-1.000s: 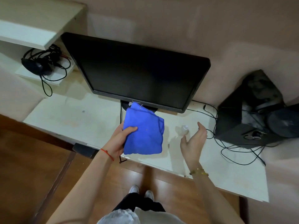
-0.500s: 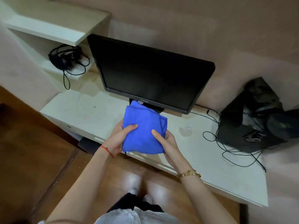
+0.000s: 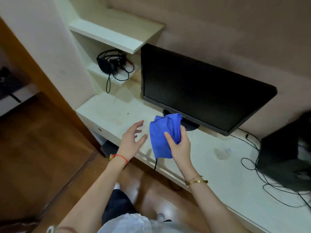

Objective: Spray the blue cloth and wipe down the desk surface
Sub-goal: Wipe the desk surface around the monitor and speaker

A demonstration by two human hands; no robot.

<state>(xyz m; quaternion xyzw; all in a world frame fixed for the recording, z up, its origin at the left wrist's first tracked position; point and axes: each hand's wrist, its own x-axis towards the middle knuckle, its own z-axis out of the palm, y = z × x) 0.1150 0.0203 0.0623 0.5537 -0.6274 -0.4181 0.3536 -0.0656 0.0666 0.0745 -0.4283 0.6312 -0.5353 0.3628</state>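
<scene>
1. We count two hands over the near edge of the desk. The right hand grips one blue cloth, thumb curled across its front and fingers wrapped round its right side, holding it bunched and hanging just above the desktop, in front of the monitor's base.
2. The left hand is just left of the cloth, apart from it, fingers spread and relaxed, holding nothing. A red string bracelet circles that wrist; a gold bracelet circles the right one.
3. One black monitor stands at the far side of the desk, screen dark, its round base partly hidden behind the cloth.
4. One small clear object lies on the desktop to the right of the cloth (too blurred for us to name it; it may be the spray bottle).
5. One dark boxy unit sits at the right end of the desk, with several thin black cables looping over the desktop beside it.
6. Two white shelves are fixed to the wall at the far left; the lower shelf carries one black headset with tangled cords, one loop hanging over its edge.
7. One pale wooden desk surface, scuffed and marked, spans from left to right.
</scene>
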